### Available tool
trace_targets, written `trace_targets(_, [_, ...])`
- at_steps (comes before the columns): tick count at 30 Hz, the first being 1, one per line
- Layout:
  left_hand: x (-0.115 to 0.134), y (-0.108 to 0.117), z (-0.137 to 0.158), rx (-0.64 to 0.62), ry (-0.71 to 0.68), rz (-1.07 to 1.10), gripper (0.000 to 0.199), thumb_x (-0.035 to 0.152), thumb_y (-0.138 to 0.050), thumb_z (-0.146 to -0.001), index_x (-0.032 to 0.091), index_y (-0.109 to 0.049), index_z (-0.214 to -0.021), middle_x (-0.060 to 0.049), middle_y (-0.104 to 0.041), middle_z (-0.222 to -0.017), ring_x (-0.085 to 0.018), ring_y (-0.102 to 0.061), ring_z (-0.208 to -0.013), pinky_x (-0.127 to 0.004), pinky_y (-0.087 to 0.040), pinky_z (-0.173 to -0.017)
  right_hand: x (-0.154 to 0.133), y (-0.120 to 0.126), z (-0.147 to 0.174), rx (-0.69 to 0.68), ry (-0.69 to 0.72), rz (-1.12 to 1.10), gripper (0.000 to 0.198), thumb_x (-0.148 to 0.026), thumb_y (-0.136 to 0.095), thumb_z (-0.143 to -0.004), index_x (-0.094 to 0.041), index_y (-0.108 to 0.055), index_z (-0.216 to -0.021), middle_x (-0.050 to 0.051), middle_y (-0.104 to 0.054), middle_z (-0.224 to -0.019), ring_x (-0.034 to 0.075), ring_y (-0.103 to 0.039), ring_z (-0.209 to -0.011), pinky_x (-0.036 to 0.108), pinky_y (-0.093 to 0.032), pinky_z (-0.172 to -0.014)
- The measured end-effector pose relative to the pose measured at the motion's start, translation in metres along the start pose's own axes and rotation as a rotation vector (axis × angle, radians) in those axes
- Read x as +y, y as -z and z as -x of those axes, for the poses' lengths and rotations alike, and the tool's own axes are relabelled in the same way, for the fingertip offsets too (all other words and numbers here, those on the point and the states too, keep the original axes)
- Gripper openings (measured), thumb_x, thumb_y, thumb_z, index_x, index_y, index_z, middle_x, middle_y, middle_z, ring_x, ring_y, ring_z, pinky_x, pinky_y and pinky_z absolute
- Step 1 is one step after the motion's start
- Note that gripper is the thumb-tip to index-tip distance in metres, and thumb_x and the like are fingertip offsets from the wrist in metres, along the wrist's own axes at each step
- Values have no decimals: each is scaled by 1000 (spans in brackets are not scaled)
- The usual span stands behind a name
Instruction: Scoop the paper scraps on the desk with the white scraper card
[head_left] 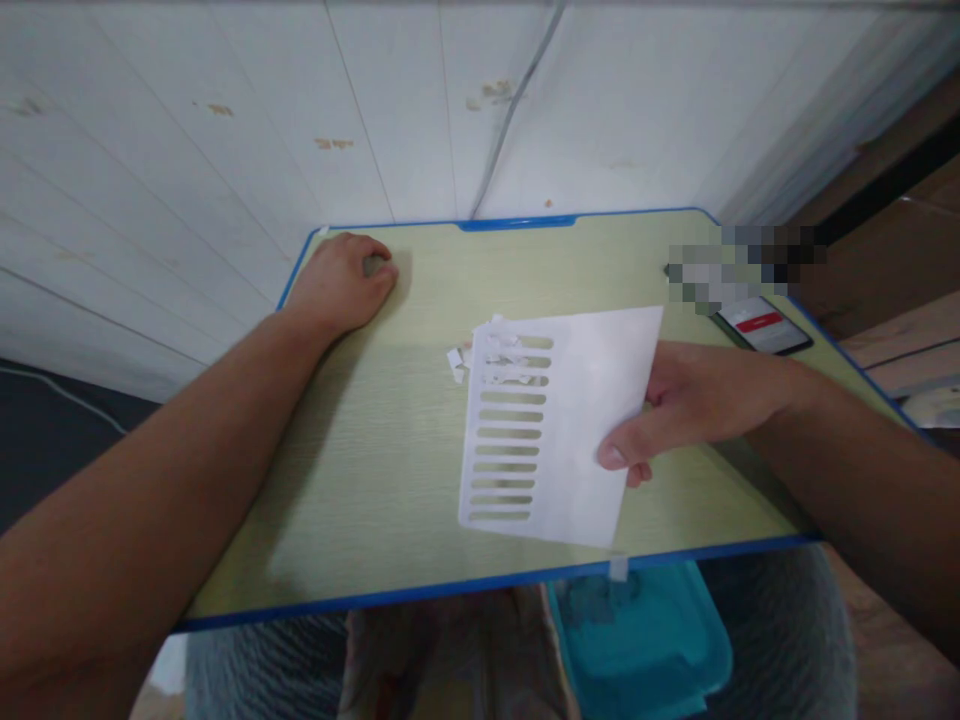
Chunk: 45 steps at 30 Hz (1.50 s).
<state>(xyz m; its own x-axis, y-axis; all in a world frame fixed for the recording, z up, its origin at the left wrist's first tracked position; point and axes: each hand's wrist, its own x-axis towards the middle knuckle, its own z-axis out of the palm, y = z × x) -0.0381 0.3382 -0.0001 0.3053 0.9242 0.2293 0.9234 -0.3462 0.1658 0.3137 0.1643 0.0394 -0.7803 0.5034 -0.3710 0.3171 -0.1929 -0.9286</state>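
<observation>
My right hand (697, 400) grips a white card (581, 420) by its right edge, thumb on the face and fingers behind. The card is tilted above the tabletop, with a column of long rounded slots cut along its left side. Small white paper scraps (456, 362) lie by its upper left edge, and more show through the top slots. My left hand (349, 280) rests at the table's far left corner, fingers curled and thumb bent toward the index finger. Whatever it may hold is hidden.
The small table (360, 480) has a pale wood-look top and blue edging. A phone (772, 325) lies at the right, beside a blurred-out patch. Below the front edge is a turquoise plastic bin (652, 650) between my legs. A cable (517, 100) runs down the white panelled wall.
</observation>
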Motion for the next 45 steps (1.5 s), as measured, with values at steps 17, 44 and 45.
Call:
trace_targets(17, [-3,0,3,-17,26,149,57,62,-46,-102,27,-73,-136,1,-72,-147,-31,-51,-138,-55,-38,-134,-9,-5,5,32,-50,-1,19,-33,-94,-84,-18,-83,-88,2,-81,-77,18,-77,-63,26,-66,-58])
trace_targets(44, [-9,-11,-2,44,20,125,47,50,-49,-99,30,-76,-133,-10,-74,-148,-36,-61,-143,-52,-43,-130,5,-4,-12,1004,297,359,32,-31,-86,-93,-27,-69,-66,4,-71,-67,25,-66,-63,42,-56,-61])
trace_targets(45, [-7,-10,-1,38,18,117,48,50,-49,-100,29,-76,-133,-10,-74,-148,-35,-61,-142,-52,-44,-130,4,-4,-12,978,300,359,32,-32,-86,-93,-27,-69,-66,3,-71,-66,24,-66,-63,42,-57,-60])
